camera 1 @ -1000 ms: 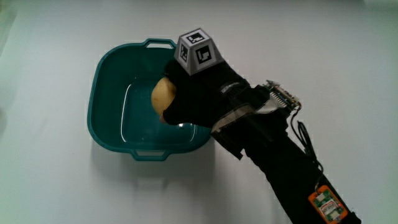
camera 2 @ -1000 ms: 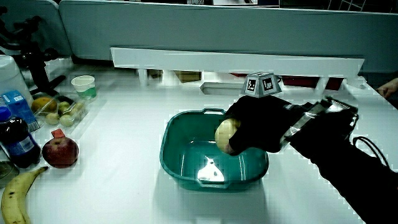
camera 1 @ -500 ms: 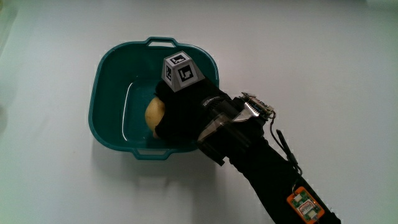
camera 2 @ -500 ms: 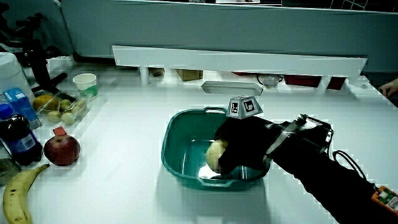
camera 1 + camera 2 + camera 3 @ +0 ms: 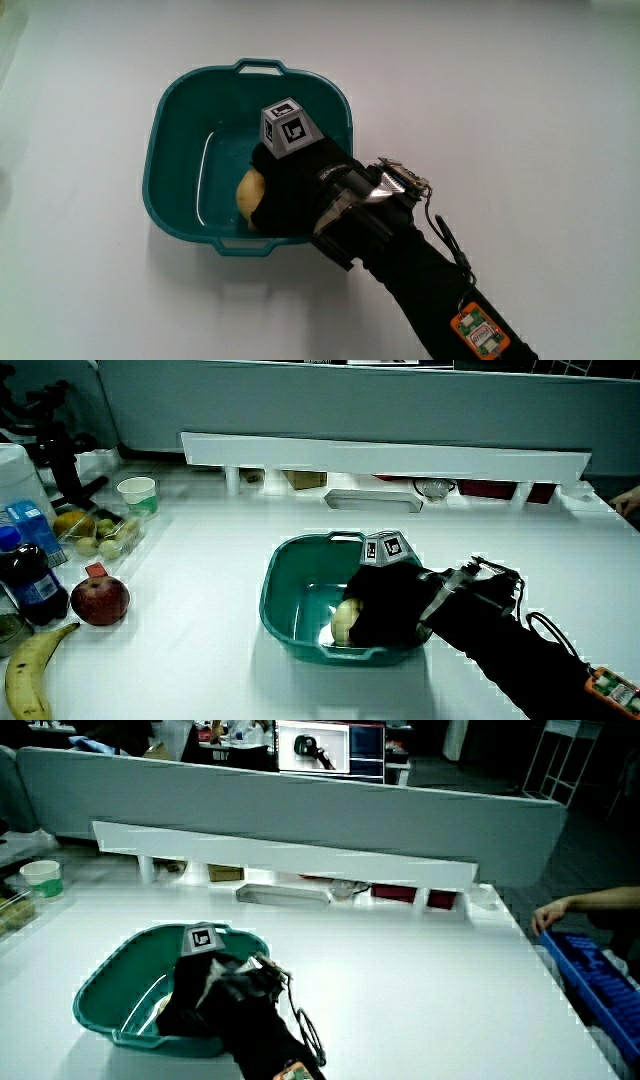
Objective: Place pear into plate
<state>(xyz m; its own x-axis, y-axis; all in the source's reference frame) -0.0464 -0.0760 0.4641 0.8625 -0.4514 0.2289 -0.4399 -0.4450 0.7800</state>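
A teal plastic basin with two handles [image 5: 180, 110] [image 5: 300, 575] [image 5: 125, 960] stands in the middle of the white table. A pale yellow pear [image 5: 249, 190] [image 5: 346, 622] is low inside it, near the wall nearest the person. The hand [image 5: 285, 190] [image 5: 385, 605] [image 5: 195, 990], in a black glove with a patterned cube on its back, reaches down into the basin and is shut on the pear. Most of the pear is hidden under the glove; in a side view [image 5: 165, 1007] only a sliver shows.
At the table's edge in a side view lie a banana [image 5: 22, 678], a red apple [image 5: 98, 601], a dark bottle [image 5: 28, 585], a tray of small fruit [image 5: 95, 532] and a paper cup [image 5: 137, 493]. A low white partition [image 5: 380, 455] [image 5: 290, 860] borders the table.
The hand has sunk with the pear from above the basin's rim to low inside the basin, and drawn a little nearer to the person.
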